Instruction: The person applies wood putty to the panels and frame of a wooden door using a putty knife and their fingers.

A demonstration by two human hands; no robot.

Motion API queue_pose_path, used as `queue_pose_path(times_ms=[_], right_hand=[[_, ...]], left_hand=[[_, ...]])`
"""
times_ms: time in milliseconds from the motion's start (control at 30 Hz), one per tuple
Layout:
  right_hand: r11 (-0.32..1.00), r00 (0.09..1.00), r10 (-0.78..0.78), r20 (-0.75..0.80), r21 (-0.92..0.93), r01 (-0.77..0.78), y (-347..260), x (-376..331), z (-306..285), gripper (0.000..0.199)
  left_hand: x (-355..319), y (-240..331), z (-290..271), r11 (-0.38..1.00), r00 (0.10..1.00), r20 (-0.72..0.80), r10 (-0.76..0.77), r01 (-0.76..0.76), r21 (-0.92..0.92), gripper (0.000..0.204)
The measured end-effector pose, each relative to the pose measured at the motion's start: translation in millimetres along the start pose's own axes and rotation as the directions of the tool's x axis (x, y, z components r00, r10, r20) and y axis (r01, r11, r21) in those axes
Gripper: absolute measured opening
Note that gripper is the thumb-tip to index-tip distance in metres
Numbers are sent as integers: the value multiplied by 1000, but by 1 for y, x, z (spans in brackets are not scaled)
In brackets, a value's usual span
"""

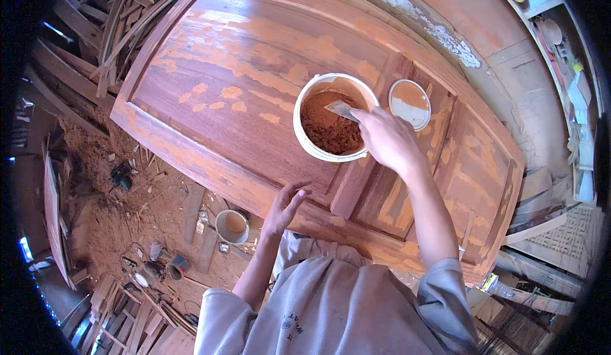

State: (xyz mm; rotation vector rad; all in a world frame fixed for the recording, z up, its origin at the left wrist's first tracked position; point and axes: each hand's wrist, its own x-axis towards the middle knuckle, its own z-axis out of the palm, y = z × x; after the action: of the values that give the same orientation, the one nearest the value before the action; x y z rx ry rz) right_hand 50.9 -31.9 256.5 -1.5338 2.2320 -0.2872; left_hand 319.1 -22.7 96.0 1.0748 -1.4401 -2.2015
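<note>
The right hand (389, 137) grips a flat metal putty knife (342, 110), the blade inside a round white plastic bucket (303, 142); the grip itself is largely hidden. Whether the blade touches the crumbly reddish-brown filler (326, 132) cannot be determined. The left hand (285, 210) hangs over the door's near edge, fingers loosely spread, with nothing seen in it.

Assessment of handling: the knife appears light, with a thin, probably springy blade, best held by its handle. The bucket is likely stiff-walled, its weight lying mostly in the filler; both sides of the rim offer the surest hold. The filler looks soft and clumping.

The bucket stands on a reddish-brown panelled wooden door (251, 135), near its raised cross rail (351, 189). A round white lid (414, 114) with an orange smear lies just beside it, on the right, limiting movement there. Leftward, the broad panel gives most room. The raised mouldings could catch a sliding base; the near edge runs beside the person's body.
</note>
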Motion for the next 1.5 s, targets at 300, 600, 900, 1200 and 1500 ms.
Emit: queue_pose_path(times_ms=[300, 600, 900, 1200, 1500], right_hand=[[909, 982, 49, 183, -415, 32, -10, 92, 46, 25], [982, 810, 7, 586, -155, 104, 4, 89, -5, 27], [884, 933, -29, 359, 445, -143, 63, 29, -10, 33], [943, 990, 30, -136, 333, 17, 42, -21, -4, 28], [707, 995, 26, -95, 705, 49, 25, -34, 5, 33]], left_hand=[[-7, 5, -6, 995, 998, -51, 40, -44, -84, 44], [1, -11, 10, 988, 998, -18, 68, -70, -136, 45], [27, -11, 8, 989, 990, 111, 81, -67, -129, 39], [42, -5, 16, 998, 977, 214, 6, -19, 60, 43], [42, -13, 24, 998, 979, 204, -9, -3, 62, 42]])
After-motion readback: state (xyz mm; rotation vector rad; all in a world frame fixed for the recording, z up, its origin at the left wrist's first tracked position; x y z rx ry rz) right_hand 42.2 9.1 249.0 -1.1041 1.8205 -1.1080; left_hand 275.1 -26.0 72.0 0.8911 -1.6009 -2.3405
